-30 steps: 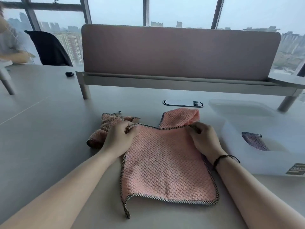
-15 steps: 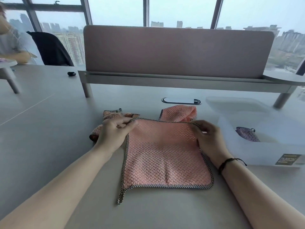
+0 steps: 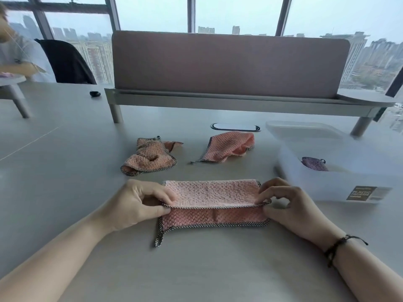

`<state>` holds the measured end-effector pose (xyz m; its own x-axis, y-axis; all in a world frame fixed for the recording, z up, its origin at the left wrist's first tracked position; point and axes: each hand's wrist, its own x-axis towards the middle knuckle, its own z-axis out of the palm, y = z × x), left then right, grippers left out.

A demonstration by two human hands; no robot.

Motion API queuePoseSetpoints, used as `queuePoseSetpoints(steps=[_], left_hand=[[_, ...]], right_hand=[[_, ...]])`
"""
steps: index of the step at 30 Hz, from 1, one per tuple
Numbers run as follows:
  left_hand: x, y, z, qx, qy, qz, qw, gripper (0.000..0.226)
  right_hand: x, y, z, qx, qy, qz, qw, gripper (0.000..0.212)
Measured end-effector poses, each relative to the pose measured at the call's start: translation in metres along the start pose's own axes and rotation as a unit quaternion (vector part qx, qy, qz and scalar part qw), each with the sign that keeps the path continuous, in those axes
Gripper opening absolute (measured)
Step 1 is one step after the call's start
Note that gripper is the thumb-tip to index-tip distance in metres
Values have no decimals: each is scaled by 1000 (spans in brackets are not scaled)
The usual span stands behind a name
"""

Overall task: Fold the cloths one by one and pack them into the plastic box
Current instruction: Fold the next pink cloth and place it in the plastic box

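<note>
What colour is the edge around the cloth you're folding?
The trim on the pink cloth is a black-and-white check, clearest in the head view.

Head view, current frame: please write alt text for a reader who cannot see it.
Two bare hands, the left hand and the right hand, pinch the ends of a pink cloth being folded in half on a grey table. Two crumpled pink cloths lie beyond it, and a translucent plastic box at right holds a purple cloth.
</note>
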<state>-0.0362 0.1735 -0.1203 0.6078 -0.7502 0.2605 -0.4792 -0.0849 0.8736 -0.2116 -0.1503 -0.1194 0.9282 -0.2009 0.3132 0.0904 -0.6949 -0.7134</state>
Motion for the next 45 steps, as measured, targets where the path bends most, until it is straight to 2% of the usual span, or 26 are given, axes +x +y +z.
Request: queuePoseSetpoints(steps=[2, 5, 7, 11, 16, 19, 22, 25, 28, 31, 38, 45], left_hand=[[-4, 1, 0, 24, 6, 8, 1000, 15], [-8, 5, 2, 40, 1, 0, 999, 16], [-11, 8, 2, 47, -14, -10, 999, 27], [-13, 11, 2, 52, -39, -28, 997, 40], [-12, 10, 0, 71, -46, -37, 996, 42], [-13, 9, -1, 67, -51, -37, 996, 41], [-13, 8, -2, 62, -54, -41, 996, 41], [-13, 8, -3, 71, -59, -37, 995, 32], [-13, 9, -2, 84, -69, -34, 993, 18], [-13, 10, -3, 105, -79, -42, 990, 18], [-13, 12, -7, 152, -98, -49, 982, 9], [-14, 13, -9, 165, -97, -56, 980, 24]], right_hand=[[-4, 0, -1, -28, -12, -3, 1000, 39], [-8, -2, -2, -59, -22, -13, 998, 19], [-11, -3, -1, -67, -25, -20, 997, 14], [-13, -4, 0, -69, -37, -25, 997, 15], [-15, -7, -3, -73, -45, -25, 996, 13], [-16, -9, -5, -77, -54, -35, 995, 23], [-16, -14, -6, -54, -63, -35, 996, 14], [-16, -16, -8, -29, -79, -34, 996, 12], [-17, -16, -7, -28, -127, -39, 991, 9], [-16, -14, -6, -51, -165, -43, 984, 8], [-17, -13, -10, -51, -198, -29, 979, 13], [-18, -15, -8, -31, -194, -28, 980, 12]])
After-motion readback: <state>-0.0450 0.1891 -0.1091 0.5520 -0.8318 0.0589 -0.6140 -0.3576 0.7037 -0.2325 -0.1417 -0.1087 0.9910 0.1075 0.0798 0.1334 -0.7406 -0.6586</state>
